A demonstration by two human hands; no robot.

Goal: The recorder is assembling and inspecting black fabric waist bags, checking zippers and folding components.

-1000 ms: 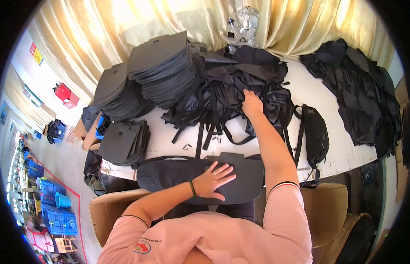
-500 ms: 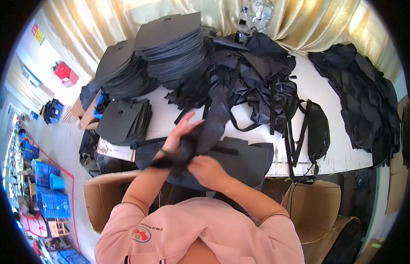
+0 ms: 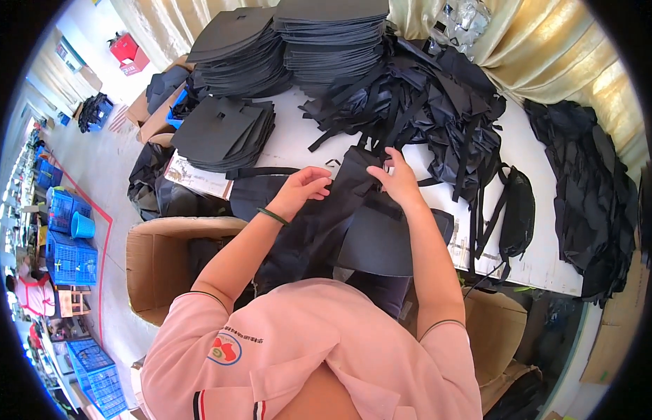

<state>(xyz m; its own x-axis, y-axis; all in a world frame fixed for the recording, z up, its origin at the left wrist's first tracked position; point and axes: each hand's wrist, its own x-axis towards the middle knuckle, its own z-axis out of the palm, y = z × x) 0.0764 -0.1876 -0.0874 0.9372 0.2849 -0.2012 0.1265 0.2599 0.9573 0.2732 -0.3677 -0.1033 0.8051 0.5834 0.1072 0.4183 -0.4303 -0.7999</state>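
A long black fabric piece (image 3: pixel 324 220) hangs between my two hands, running from the table's middle down toward my lap. My left hand (image 3: pixel 305 192), with a dark band on its wrist, has thumb and fingers pinched together at the fabric's left edge. On the other side, my right hand (image 3: pixel 397 179) grips the upper right edge, thumb on the cloth and fingers partly behind it. Below my right hand lies a stiff black panel (image 3: pixel 377 241) at the table's front edge. Another black piece with a strap (image 3: pixel 259 190) is left of the fabric.
Tall stacks of black panels (image 3: pixel 333 45) stand at the back, with a smaller stack (image 3: pixel 224 133) nearer left. A heap of black straps and fabric (image 3: pixel 438 105) covers the back middle. At right lie a black pouch (image 3: pixel 516 213) and more black pieces (image 3: pixel 585 182). Cardboard boxes (image 3: pixel 158 269) stand below.
The black fabric, bunched and blurred between my hands before, is now spread out lengthwise. My right hand has moved up and right; the left hand now pinches instead of stretching its fingers. The view has shifted.
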